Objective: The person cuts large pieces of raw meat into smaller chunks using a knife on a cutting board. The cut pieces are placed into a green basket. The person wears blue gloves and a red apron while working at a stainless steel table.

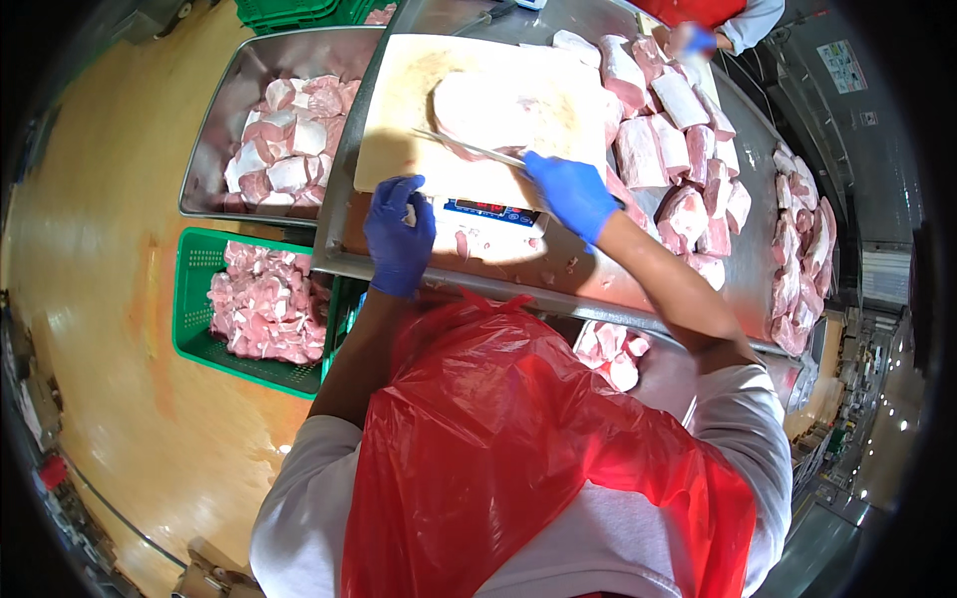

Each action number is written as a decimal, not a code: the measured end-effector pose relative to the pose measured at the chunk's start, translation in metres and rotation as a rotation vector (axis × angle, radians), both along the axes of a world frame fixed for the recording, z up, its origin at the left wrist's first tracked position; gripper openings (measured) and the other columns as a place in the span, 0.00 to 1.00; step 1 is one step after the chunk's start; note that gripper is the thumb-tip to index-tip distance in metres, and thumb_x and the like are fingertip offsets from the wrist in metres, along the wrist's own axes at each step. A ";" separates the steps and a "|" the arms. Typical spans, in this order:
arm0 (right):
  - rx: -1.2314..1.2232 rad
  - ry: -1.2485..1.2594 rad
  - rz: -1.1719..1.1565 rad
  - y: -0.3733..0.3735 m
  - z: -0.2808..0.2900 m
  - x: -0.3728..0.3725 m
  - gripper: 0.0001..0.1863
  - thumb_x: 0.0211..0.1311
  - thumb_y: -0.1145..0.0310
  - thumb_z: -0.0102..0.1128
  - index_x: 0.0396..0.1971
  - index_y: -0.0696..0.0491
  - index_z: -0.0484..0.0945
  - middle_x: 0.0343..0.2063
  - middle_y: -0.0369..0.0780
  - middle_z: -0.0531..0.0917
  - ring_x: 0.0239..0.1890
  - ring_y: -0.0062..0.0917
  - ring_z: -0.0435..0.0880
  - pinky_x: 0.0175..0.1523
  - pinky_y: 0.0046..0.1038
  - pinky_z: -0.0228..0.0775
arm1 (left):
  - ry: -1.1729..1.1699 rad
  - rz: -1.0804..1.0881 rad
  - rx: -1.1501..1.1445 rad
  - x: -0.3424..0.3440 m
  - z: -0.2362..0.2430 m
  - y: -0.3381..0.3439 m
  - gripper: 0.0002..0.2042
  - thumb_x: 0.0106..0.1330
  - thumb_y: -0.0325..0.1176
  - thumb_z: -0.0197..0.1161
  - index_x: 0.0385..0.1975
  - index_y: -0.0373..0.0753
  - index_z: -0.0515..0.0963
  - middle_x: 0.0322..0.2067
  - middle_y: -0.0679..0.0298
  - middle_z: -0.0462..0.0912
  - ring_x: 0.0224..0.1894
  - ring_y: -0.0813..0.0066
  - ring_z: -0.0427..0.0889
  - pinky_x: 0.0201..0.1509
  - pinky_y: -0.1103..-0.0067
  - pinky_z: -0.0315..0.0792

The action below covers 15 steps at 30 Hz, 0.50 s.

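A large pale slab of raw meat (483,108) lies on the cutting board (394,110). My right hand (573,194), in a blue glove, is closed around the handle of a knife. The knife's blade (469,148) points left along the near edge of the slab. At the board's near left corner is my left hand (399,239), also gloved in blue, its fingers curled in. A small pale scrap (410,214) shows between those fingers. Just below the board, a blue scale (493,211) with a lit red display is partly covered.
Cut meat blocks (648,149) are heaped right of the board, with more meat (802,249) at the far right. On the left stand a metal tub (214,149) of meat chunks and a green crate (194,329) of trimmings. Another person's gloved hand (698,40) is at the upper right.
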State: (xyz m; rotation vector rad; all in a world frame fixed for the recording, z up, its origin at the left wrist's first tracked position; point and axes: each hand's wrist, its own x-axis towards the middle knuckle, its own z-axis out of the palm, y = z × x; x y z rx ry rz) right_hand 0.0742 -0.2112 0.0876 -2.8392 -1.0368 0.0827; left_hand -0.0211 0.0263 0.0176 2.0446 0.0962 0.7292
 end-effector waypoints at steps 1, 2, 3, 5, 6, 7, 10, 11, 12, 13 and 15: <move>-0.102 0.023 -0.012 -0.015 0.010 -0.001 0.12 0.71 0.62 0.48 0.47 0.49 0.74 0.31 0.51 0.83 0.32 0.48 0.84 0.34 0.44 0.76 | -0.001 0.035 0.006 -0.002 0.000 0.006 0.09 0.61 0.22 0.58 0.40 0.36 0.81 0.38 0.54 0.81 0.37 0.59 0.82 0.41 0.71 0.76; -0.188 -0.049 -0.006 -0.043 0.005 0.003 0.11 0.71 0.63 0.47 0.46 0.49 0.74 0.30 0.50 0.83 0.31 0.47 0.84 0.33 0.43 0.76 | -0.008 0.053 -0.010 -0.004 0.006 0.008 0.09 0.61 0.22 0.58 0.40 0.36 0.81 0.37 0.54 0.82 0.36 0.60 0.82 0.40 0.71 0.76; -0.233 -0.045 0.011 -0.064 0.005 0.008 0.10 0.70 0.63 0.48 0.45 0.49 0.74 0.29 0.49 0.83 0.30 0.46 0.84 0.32 0.43 0.76 | -0.012 0.065 -0.017 -0.004 0.005 0.010 0.09 0.61 0.22 0.59 0.40 0.36 0.81 0.37 0.54 0.82 0.36 0.60 0.82 0.39 0.71 0.76; -0.324 -0.039 0.024 -0.097 0.009 0.013 0.09 0.68 0.63 0.50 0.43 0.49 0.74 0.29 0.47 0.83 0.29 0.44 0.84 0.31 0.43 0.75 | -0.026 0.069 -0.032 0.000 0.002 0.011 0.09 0.60 0.23 0.59 0.39 0.35 0.81 0.37 0.54 0.82 0.36 0.60 0.83 0.38 0.71 0.76; -0.284 -0.051 0.056 -0.107 0.012 0.016 0.09 0.67 0.64 0.51 0.44 0.49 0.74 0.29 0.47 0.83 0.28 0.44 0.84 0.31 0.43 0.75 | -0.044 0.051 -0.017 0.004 0.004 0.009 0.10 0.60 0.23 0.60 0.41 0.35 0.80 0.37 0.54 0.82 0.37 0.59 0.82 0.39 0.70 0.76; -0.244 -0.062 0.086 -0.114 0.014 0.015 0.09 0.67 0.65 0.51 0.44 0.50 0.73 0.28 0.47 0.83 0.28 0.44 0.84 0.31 0.43 0.75 | -0.062 0.032 -0.003 0.008 0.005 0.003 0.11 0.60 0.22 0.60 0.42 0.34 0.79 0.38 0.53 0.81 0.38 0.58 0.82 0.40 0.70 0.76; 0.148 -0.060 -0.086 -0.104 0.015 0.008 0.09 0.69 0.66 0.53 0.42 0.54 0.72 0.28 0.51 0.82 0.30 0.49 0.83 0.33 0.46 0.73 | -0.095 -0.024 0.113 0.019 0.011 -0.013 0.16 0.59 0.24 0.62 0.49 0.34 0.76 0.42 0.49 0.79 0.43 0.53 0.80 0.46 0.66 0.75; 0.265 -0.043 -0.175 -0.098 0.014 0.006 0.09 0.69 0.66 0.54 0.42 0.55 0.72 0.28 0.51 0.82 0.30 0.50 0.83 0.33 0.46 0.72 | -0.113 -0.052 0.165 0.031 0.014 -0.020 0.18 0.59 0.24 0.63 0.51 0.35 0.75 0.45 0.47 0.78 0.45 0.52 0.79 0.49 0.65 0.74; 0.376 -0.039 -0.186 -0.090 0.011 0.006 0.10 0.71 0.65 0.53 0.41 0.57 0.71 0.28 0.53 0.82 0.31 0.51 0.82 0.33 0.47 0.71 | -0.117 -0.024 0.122 0.042 0.013 -0.031 0.19 0.59 0.24 0.64 0.52 0.35 0.75 0.46 0.47 0.77 0.46 0.53 0.79 0.50 0.65 0.74; 0.430 -0.007 -0.233 -0.083 0.006 0.004 0.10 0.71 0.65 0.53 0.41 0.57 0.71 0.27 0.53 0.82 0.30 0.51 0.82 0.33 0.47 0.71 | -0.120 0.003 0.079 0.056 0.010 -0.043 0.21 0.59 0.24 0.64 0.53 0.36 0.74 0.48 0.48 0.76 0.47 0.53 0.78 0.50 0.66 0.74; 0.538 0.047 -0.330 -0.073 -0.005 0.002 0.10 0.71 0.66 0.53 0.41 0.58 0.71 0.26 0.53 0.82 0.30 0.51 0.82 0.33 0.46 0.71 | -0.038 0.019 0.119 0.085 0.013 -0.056 0.24 0.58 0.26 0.66 0.56 0.37 0.73 0.51 0.48 0.73 0.50 0.53 0.77 0.54 0.66 0.73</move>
